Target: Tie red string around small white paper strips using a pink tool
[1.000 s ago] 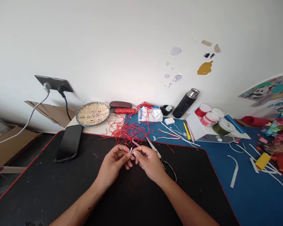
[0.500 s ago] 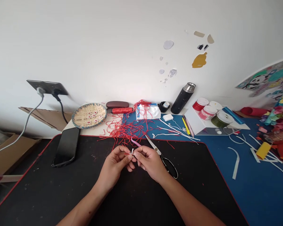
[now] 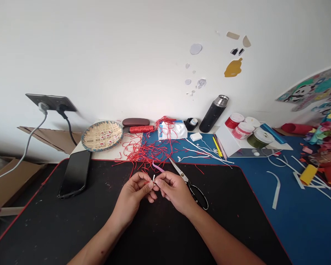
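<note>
My left hand (image 3: 135, 191) and my right hand (image 3: 174, 188) meet over the black mat, fingertips nearly touching. Between them is a small white cord piece (image 3: 153, 177), its short end sticking up, with a bit of red string beside it. Left thumb and fingers pinch this piece. The right thumb and forefinger are pressed together at its other side; what they grip is mostly hidden. Just beyond the fingers lies a curved lilac tool (image 3: 157, 167). Scissors (image 3: 183, 176) with black handles rest partly behind my right hand, blades pointing away.
Loose red strings (image 3: 151, 151) are scattered behind the hands, near a woven basket (image 3: 102, 136) and a red thread spool (image 3: 141, 129). A phone (image 3: 74, 173) lies at left. A black flask (image 3: 213, 114) and lidded jars (image 3: 242, 130) stand at right, with white strips (image 3: 276, 191) nearby.
The view has shifted slightly. Both hands keep almost the same place and pinch, with only a small movement of the fingertips around the white cord piece.
</note>
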Tool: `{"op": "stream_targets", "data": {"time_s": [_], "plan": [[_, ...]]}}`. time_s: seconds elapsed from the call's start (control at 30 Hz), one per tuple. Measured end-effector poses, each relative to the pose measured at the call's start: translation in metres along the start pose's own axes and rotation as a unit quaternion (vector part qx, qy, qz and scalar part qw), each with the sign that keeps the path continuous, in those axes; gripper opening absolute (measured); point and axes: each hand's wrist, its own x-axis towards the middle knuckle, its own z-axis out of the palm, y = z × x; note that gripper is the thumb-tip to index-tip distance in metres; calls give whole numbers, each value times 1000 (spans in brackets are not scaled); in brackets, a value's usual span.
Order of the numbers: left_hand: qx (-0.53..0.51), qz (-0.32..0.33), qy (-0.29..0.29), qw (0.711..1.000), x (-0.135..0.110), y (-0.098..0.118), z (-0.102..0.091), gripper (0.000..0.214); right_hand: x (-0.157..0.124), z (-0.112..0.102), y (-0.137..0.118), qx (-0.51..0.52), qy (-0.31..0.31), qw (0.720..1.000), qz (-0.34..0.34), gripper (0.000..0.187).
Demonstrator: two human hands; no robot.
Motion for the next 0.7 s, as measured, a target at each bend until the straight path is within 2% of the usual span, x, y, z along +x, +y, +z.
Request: {"op": "stream_targets", "data": {"time_s": [0.2, 0.4, 0.7], "plan": [[-1, 1, 0, 1000, 0, -1, 0, 34, 0, -1, 0, 5, -2, 1000, 2, 35], [-3, 1, 11, 1000, 0, 1, 0, 35, 0, -4, -1, 3, -12, 999, 32, 38], [8, -3, 8, 1000, 0, 1, 0, 34, 1, -2, -3, 22, -14, 999, 26, 39]]}}
